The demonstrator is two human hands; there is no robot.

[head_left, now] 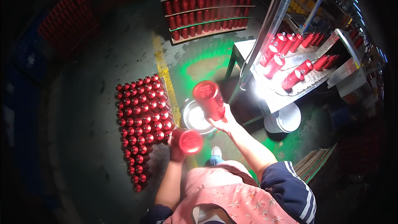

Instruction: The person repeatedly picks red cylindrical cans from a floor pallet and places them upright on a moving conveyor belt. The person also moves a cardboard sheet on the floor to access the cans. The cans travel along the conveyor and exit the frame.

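Note:
In my right hand (225, 120) is a red metal bottle (210, 103), tilted with its round base up. My fingers wrap its lower side. My left hand (176, 154), partly hidden, is closed on a second red bottle (190, 141), whose round base also faces up; it is a little blurred. Below and between the two bottles stands a round metal basin (190, 117), partly covered. To the left of my left hand, many red bottles (139, 110) stand upright in rows on a board on the floor.
At right, a lit metal table (273, 99) carries more red bottles (293, 79), behind a metal post (271, 25). A white bucket (291, 118) stands beneath it. Stacked layers of red bottles (207, 15) stand at the back. Stacked boards (317, 161) lie at lower right.

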